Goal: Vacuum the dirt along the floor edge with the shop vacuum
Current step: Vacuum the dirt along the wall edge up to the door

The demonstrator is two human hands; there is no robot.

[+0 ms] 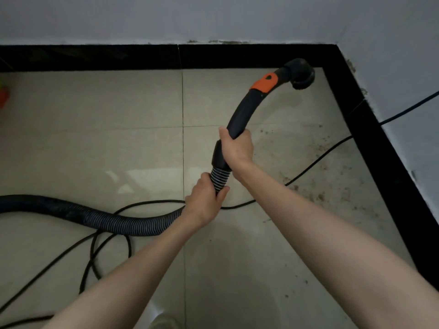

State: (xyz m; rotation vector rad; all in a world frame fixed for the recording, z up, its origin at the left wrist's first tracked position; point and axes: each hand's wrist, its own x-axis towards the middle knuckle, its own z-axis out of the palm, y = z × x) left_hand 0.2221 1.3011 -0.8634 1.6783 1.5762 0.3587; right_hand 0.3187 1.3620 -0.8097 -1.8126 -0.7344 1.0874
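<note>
My right hand [236, 147] grips the curved black vacuum handle [242, 110], which carries an orange band [264, 83]. The round nozzle [301, 76] at its end sits in the floor corner, close to the black skirting [370, 129]. My left hand [206, 201] grips the ribbed grey hose [118, 223] just below the handle's cuff. The hose runs off to the left across the tiles. Brown dirt specks [320, 184] lie scattered along the right floor edge.
A thin black power cord [316, 160] crosses the dirty strip and climbs the right wall; more cord loops [107, 252] lie at lower left. A red and green object [3, 96] shows at the left edge. Beige floor tiles [95, 138] spread to the left.
</note>
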